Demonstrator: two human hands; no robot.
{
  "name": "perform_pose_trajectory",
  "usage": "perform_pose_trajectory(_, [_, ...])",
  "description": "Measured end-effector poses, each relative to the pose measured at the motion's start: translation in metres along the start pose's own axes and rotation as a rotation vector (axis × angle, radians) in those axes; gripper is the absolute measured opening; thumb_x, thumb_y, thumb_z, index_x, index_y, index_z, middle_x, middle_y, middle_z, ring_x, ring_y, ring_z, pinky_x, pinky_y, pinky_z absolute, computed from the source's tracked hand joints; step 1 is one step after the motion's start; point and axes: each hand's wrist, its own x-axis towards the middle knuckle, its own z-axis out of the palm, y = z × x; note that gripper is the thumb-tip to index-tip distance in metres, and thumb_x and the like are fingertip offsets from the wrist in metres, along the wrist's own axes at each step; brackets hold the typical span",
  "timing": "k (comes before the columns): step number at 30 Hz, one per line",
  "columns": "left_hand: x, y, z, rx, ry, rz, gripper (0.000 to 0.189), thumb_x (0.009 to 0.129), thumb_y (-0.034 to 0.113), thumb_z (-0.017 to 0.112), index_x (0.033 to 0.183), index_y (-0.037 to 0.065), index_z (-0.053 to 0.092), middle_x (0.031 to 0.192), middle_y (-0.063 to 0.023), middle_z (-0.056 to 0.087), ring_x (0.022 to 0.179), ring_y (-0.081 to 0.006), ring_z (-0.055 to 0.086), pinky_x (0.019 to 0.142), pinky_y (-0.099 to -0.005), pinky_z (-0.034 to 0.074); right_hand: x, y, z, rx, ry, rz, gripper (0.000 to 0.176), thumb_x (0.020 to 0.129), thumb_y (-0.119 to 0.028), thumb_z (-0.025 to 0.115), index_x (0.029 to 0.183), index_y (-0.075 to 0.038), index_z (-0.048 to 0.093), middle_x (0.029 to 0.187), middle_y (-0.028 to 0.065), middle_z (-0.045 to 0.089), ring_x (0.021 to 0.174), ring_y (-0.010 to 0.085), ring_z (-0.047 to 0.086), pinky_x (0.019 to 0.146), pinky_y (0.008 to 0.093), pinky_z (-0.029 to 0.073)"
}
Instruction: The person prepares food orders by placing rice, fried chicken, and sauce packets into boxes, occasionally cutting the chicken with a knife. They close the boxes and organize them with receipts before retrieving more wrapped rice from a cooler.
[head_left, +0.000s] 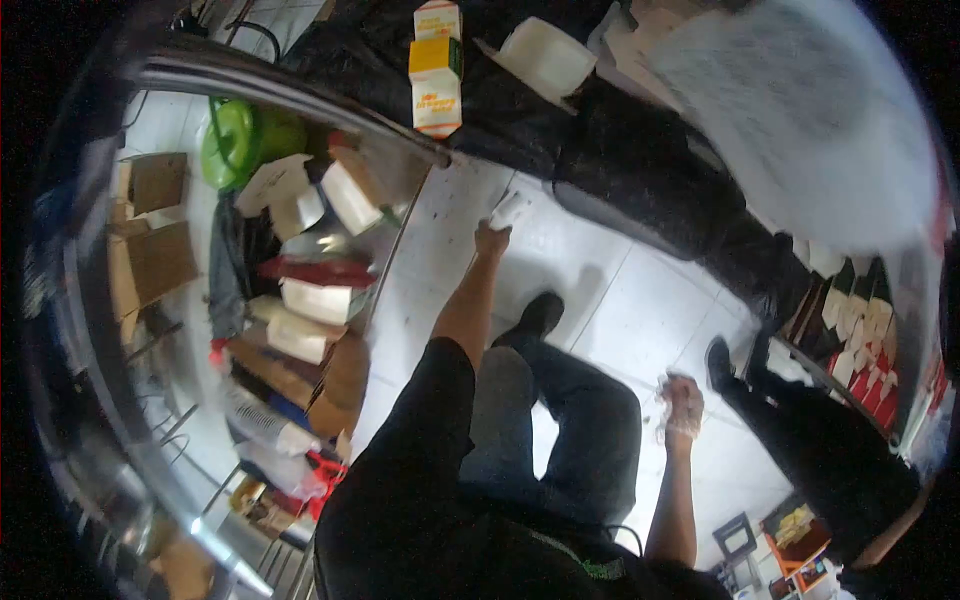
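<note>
My left hand (pixel 492 238) reaches forward over the white tiled floor, its fingers closed around a white crumpled thing (pixel 512 210) whose kind I cannot make out. On my right side, my right hand (pixel 683 400) hangs low beside my leg, apart from any surface. Thin see-through plastic, like a disposable glove, covers it. Its fingers are loosely bent, and nothing shows in them. Ahead of my left hand, a yellow and white carton (pixel 436 90) stands on a black-covered surface (pixel 510 125), with a white open box (pixel 550 58) to its right.
A rack with cardboard boxes (pixel 150 250), paper food boxes (pixel 318 300) and a green container (pixel 240 145) runs along the left. A large clear plastic bag (pixel 800 110) fills the upper right. Another person's dark-clothed legs (pixel 800 430) are close on the right, near red and white packs (pixel 865 350).
</note>
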Motion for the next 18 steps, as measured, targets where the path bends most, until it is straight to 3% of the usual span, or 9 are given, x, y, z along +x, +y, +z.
perform_pose_trajectory(3, [0.034, -0.03, 0.056, -0.204, 0.114, -0.149, 0.074, 0.066, 0.043, 0.078, 0.119, -0.003, 0.054, 0.119, -0.0242, 0.057, 0.116, -0.033, 0.053, 0.098, -0.0411, 0.042, 0.028, 0.039, -0.003, 0.157, 0.1, 0.039, 0.03, 0.093, -0.025, 0.056, 0.107, 0.002, 0.057, 0.082, 0.0067, 0.06, 0.075, 0.0131, 0.055, 0.07, 0.0263, 0.045])
perform_pose_trajectory(7, [0.099, -0.041, 0.1, -0.306, 0.182, -0.198, 0.062, 0.078, 0.043, 0.069, 0.122, 0.001, 0.054, 0.119, -0.0233, 0.057, 0.113, -0.033, 0.054, 0.099, -0.0408, 0.04, 0.067, 0.089, -0.003, 0.299, 0.139, 0.009, 0.029, 0.092, -0.025, 0.056, 0.105, 0.0, 0.058, 0.079, 0.0062, 0.057, 0.076, 0.0142, 0.053, 0.07, 0.0287, 0.044])
perform_pose_trajectory(9, [0.109, -0.041, 0.087, -0.11, 0.125, -0.163, 0.053, 0.085, 0.039, 0.062, 0.122, 0.003, 0.055, 0.114, -0.0221, 0.06, 0.107, -0.0345, 0.057, 0.096, -0.0423, 0.042, 0.077, 0.065, 0.016, -0.008, 0.189, -0.089, 0.029, 0.092, -0.026, 0.056, 0.105, 0.001, 0.058, 0.082, 0.0074, 0.058, 0.077, 0.0162, 0.054, 0.072, 0.03, 0.045])
perform_pose_trajectory(12, [0.022, 0.012, 0.025, 0.279, 0.331, 0.432, 0.046, 0.089, 0.033, 0.056, 0.125, 0.005, 0.053, 0.103, -0.0206, 0.064, 0.096, -0.0364, 0.059, 0.089, -0.0461, 0.044, 0.048, 0.051, 0.026, -0.317, 0.11, -0.245, 0.029, 0.09, -0.024, 0.058, 0.106, 0.0, 0.059, 0.093, 0.0092, 0.061, 0.087, 0.0207, 0.056, 0.08, 0.0322, 0.045])
perform_pose_trajectory(13, [-0.009, 0.029, -0.001, 0.488, 0.244, 0.754, 0.047, 0.087, 0.03, 0.058, 0.126, 0.005, 0.051, 0.094, -0.02, 0.065, 0.087, -0.038, 0.06, 0.081, -0.0496, 0.044, 0.046, 0.036, 0.034, -0.347, 0.027, -0.27, 0.029, 0.089, -0.023, 0.06, 0.108, -0.001, 0.059, 0.097, 0.0098, 0.061, 0.092, 0.0226, 0.057, 0.085, 0.0337, 0.045])
perform_pose_trajectory(14, [-0.056, 0.064, -0.036, 0.568, -0.19, 0.653, 0.035, 0.086, 0.019, 0.057, 0.116, 0.001, 0.058, 0.116, -0.0232, 0.058, 0.108, -0.0413, 0.053, 0.095, -0.0532, 0.037, 0.039, -0.013, 0.047, -0.311, -0.143, -0.183, 0.03, 0.087, -0.023, 0.062, 0.109, -0.003, 0.06, 0.102, 0.0105, 0.062, 0.097, 0.0251, 0.057, 0.09, 0.0365, 0.043])
perform_pose_trajectory(15, [-0.091, 0.062, -0.049, 0.548, -0.297, 0.943, 0.043, 0.085, 0.026, 0.06, 0.124, 0.009, 0.054, 0.099, -0.0187, 0.065, 0.098, -0.0379, 0.06, 0.089, -0.0483, 0.043, 0.037, -0.037, 0.055, -0.33, -0.156, -0.621, 0.032, 0.084, -0.025, 0.065, 0.109, -0.005, 0.06, 0.104, 0.0106, 0.062, 0.101, 0.027, 0.056, 0.093, 0.0393, 0.041])
perform_pose_trajectory(16, [-0.167, 0.122, -0.097, 0.416, -0.754, 0.831, 0.035, 0.085, 0.019, 0.059, 0.12, 0.01, 0.058, 0.112, -0.0184, 0.061, 0.1, -0.0334, 0.06, 0.088, -0.0463, 0.045, 0.022, -0.078, 0.061, -0.345, -0.195, -0.768, 0.033, 0.082, -0.026, 0.067, 0.107, -0.006, 0.061, 0.106, 0.011, 0.062, 0.104, 0.0287, 0.055, 0.096, 0.0416, 0.039])
perform_pose_trajectory(18, [-0.298, 0.205, -0.171, 0.456, -1.027, 0.728, 0.034, 0.086, 0.023, 0.062, 0.117, 0.009, 0.06, 0.103, -0.014, 0.066, 0.091, -0.0261, 0.064, 0.082, -0.0396, 0.049, -0.015, -0.16, 0.06, -0.348, -0.327, -0.874, 0.034, 0.079, -0.028, 0.07, 0.105, -0.008, 0.062, 0.108, 0.012, 0.062, 0.104, 0.0306, 0.056, 0.094, 0.0439, 0.039])
